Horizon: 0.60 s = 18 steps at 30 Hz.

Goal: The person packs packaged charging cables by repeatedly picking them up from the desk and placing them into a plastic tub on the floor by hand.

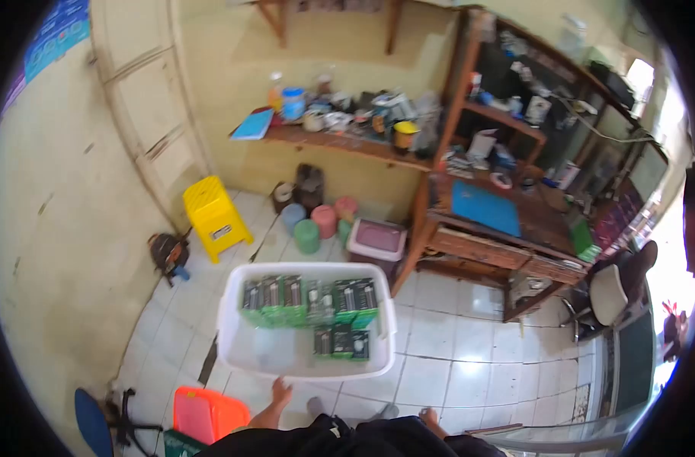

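Note:
A large white plastic tub [267, 369] stands just in front of me, holding rows of green and black packets [286, 299] along its far side and a smaller group [341, 343] at its near right. The near left part of the tub shows its bare bottom. My left hand [282, 391] is just below the tub's near rim, fingers apart, with nothing in it. Low at the right, my right hand [430, 417] hangs over the floor tiles, away from the tub; its fingers are too small to make out.
A yellow stool [216, 217] stands beyond the tub at the left. An orange chair [210, 413] is at the near left, beside a blue office chair [94, 423]. A wooden desk [481, 247] stands at the right. Coloured containers [307, 237] sit under a cluttered shelf [340, 142].

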{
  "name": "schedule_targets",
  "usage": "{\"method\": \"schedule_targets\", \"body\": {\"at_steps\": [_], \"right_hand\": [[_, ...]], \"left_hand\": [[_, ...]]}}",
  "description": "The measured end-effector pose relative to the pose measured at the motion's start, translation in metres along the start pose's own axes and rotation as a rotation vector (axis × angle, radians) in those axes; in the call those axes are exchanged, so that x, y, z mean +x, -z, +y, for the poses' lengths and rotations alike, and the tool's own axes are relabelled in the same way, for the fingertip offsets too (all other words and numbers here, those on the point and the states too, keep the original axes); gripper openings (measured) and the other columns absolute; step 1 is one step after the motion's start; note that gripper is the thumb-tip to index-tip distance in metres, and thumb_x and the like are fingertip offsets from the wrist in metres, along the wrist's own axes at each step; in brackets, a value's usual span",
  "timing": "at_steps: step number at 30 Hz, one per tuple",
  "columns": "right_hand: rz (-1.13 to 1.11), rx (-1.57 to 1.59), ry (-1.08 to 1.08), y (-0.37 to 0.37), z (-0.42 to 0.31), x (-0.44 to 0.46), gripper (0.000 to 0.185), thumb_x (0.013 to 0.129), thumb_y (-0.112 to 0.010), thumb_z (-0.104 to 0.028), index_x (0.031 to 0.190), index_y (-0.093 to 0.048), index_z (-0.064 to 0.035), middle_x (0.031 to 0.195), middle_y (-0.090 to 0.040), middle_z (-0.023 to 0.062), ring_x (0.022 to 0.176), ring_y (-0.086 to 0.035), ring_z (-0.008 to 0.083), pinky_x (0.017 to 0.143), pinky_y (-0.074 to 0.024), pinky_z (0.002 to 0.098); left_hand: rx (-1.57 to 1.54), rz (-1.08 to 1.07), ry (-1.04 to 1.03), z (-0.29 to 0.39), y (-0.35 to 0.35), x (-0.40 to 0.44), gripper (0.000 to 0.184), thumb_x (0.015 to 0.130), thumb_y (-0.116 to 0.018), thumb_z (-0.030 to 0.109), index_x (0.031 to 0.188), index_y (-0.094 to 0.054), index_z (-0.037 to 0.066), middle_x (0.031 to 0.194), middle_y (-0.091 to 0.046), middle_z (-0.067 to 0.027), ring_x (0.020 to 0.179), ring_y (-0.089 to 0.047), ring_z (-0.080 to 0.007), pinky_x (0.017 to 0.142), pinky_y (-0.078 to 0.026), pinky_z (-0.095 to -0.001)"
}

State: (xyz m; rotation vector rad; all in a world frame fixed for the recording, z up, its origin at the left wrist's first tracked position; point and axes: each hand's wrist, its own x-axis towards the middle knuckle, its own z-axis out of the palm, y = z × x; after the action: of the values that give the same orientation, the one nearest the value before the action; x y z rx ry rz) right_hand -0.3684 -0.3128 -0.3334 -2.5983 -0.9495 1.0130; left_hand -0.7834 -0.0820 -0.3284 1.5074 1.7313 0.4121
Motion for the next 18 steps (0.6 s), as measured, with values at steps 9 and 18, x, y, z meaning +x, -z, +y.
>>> {"method": "schedule_targets", "body": {"at_steps": [9,18], "right_hand": [[-0.290,0.159,-0.383,0.011,0.205,-0.035,0.024,0.069,-0.046,-0.019,0.078,-0.057,-0.0007,0.074,-0.057,0.0156,0.065,-0.055,0.0270,0.058,-0.0440,0.0369],[-0.011,0.513,-0.423,0.118,0.234,-0.010,0.033,0.069,-0.049,-0.024,0.094,-0.054,-0.0023,0.087,-0.057,0.0190,0.085,-0.054,0.0300,0.074,-0.0420,0.0345]], "left_hand": [[0.436,-0.302,0.203,-0.023,-0.096,-0.085,0.050,0.064,-0.057,0.027,0.108,-0.044,0.007,0.105,-0.045,-0.0181,0.098,-0.042,-0.0332,0.084,-0.034,-0.0399],[0.356,-0.371,-0.082,0.121,-0.226,-0.086,0.042,0.064,-0.056,0.026,0.101,-0.049,0.007,0.099,-0.047,-0.0194,0.091,-0.046,-0.0327,0.079,-0.038,-0.0380]]}}
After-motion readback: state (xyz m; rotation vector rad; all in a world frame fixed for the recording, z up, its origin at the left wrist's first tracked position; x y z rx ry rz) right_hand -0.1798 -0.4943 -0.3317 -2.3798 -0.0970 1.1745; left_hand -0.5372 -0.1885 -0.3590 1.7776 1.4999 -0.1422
